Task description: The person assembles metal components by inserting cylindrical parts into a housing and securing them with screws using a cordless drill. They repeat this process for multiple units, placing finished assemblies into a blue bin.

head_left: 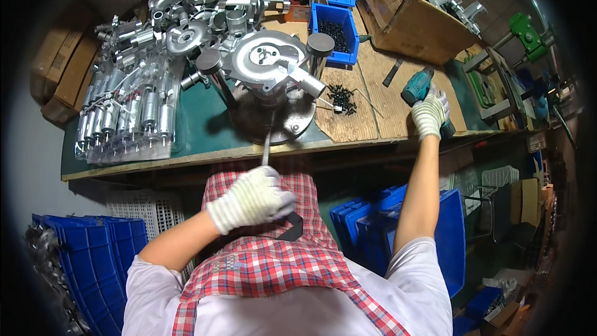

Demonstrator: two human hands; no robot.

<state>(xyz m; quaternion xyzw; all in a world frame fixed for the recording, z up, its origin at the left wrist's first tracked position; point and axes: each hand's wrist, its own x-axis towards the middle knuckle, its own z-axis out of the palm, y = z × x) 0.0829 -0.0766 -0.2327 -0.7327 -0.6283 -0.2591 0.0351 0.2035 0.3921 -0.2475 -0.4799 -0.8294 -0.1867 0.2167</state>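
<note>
My left hand [252,198], in a striped white glove, is closed in front of the table edge on a thin metal rod [267,149]. The rod runs up toward the round metal fixture [292,126], on which lies a silver cast housing [264,56] between two upright posts with round tops. On the right, my gloved right hand [430,114] is wrapped around a teal cordless drill [418,85] at the cardboard's edge. A small heap of black screws [341,99] lies on the cardboard between fixture and drill.
Silver castings [186,34] pile up behind the fixture, with bagged cylindrical motors [127,112] at left. Blue bins [334,34] of black screws stand at the back, beside a large cardboard box [404,15]. Blue crates [102,261] stand below the table.
</note>
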